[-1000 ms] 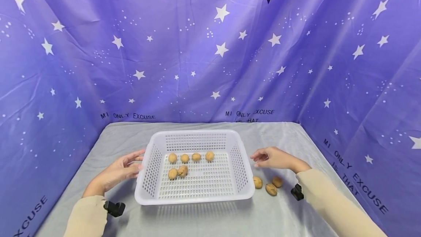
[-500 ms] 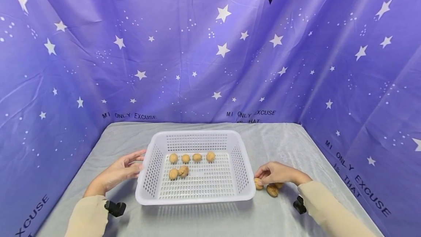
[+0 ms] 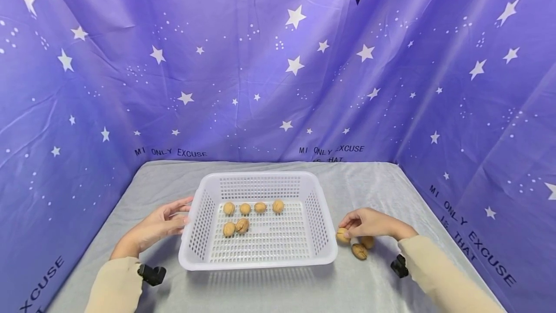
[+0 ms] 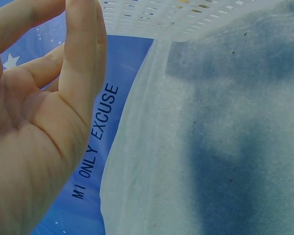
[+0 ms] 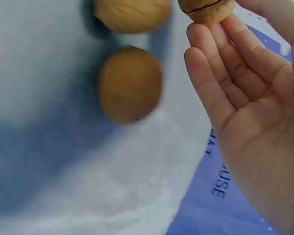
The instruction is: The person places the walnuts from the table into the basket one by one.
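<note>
1. A walnut (image 3: 342, 235) is pinched at the fingertips of the right hand (image 3: 369, 222), just beside the right wall of the basket (image 3: 258, 176) and lifted a little off the cloth (image 3: 373, 182).
2. In the right wrist view the same walnut (image 5: 206, 10) is seen at the top edge, held against the fingers (image 5: 225, 73); the palm is turned open below it, and the thumb is hidden there.
3. Two more walnuts are left on the cloth under that hand: one (image 3: 359, 251) nearer the person, one (image 3: 368, 242) partly covered by the hand. In the wrist view they are seen as one (image 5: 130, 83) in the middle and another (image 5: 132, 13) at the top, close together.
4. The left hand (image 3: 158, 226) is laid against the left wall of the basket, its fingers nearly straight and relaxed; nothing is gripped. In the left wrist view the hand (image 4: 39, 117) is seen with fingers raised towards the perforated basket wall (image 4: 186, 14).
5. Six walnuts are kept inside the basket: four in a row (image 3: 254, 207) near the far wall and two touching (image 3: 235, 227) in front of them, on the left half of the floor.
6. The basket is set in the middle of the grey cloth, between the two hands.
7. A purple backdrop (image 3: 278, 62) with white stars is hung behind and at both sides.
</note>
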The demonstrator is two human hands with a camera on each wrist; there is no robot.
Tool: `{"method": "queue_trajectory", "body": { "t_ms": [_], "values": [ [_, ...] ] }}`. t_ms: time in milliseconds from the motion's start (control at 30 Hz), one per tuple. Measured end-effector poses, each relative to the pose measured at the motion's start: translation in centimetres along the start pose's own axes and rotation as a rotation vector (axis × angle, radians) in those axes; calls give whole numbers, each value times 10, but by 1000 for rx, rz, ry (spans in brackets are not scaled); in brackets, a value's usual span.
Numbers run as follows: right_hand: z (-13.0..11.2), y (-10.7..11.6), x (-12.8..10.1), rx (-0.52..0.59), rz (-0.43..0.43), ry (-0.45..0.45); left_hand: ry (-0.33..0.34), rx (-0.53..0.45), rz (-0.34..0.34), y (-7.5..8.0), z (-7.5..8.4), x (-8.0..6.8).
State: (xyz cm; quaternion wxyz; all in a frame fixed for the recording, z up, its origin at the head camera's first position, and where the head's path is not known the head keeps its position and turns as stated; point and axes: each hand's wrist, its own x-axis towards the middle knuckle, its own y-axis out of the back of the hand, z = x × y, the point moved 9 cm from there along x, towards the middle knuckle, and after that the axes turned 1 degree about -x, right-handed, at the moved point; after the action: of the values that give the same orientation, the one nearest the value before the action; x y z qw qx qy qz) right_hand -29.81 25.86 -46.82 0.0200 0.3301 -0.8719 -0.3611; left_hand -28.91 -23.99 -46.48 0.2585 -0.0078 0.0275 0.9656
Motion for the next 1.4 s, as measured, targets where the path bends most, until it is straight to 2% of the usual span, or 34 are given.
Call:
{"method": "queue_trajectory", "body": {
  "t_ms": [367,500,633,833,1000,1167,1400],
  "values": [
    [-32,50,-4,-116,57,46,11,7,10,0,0,-1],
    [-48,62,3,-153,72,58,13,4,10,0,1,-1],
    [-67,65,18,-162,65,65,11,-3,7,1,0,-1],
    [-103,54,47,-193,24,131,7,-8,-4,1,0,-1],
    [-128,36,73,-210,-27,171,7,-10,-10,-1,1,0],
    [-144,12,99,-199,-82,174,0,-15,-17,-1,1,1],
    [-152,-28,130,-212,-148,169,2,-14,-10,0,1,0]
  ]
}}
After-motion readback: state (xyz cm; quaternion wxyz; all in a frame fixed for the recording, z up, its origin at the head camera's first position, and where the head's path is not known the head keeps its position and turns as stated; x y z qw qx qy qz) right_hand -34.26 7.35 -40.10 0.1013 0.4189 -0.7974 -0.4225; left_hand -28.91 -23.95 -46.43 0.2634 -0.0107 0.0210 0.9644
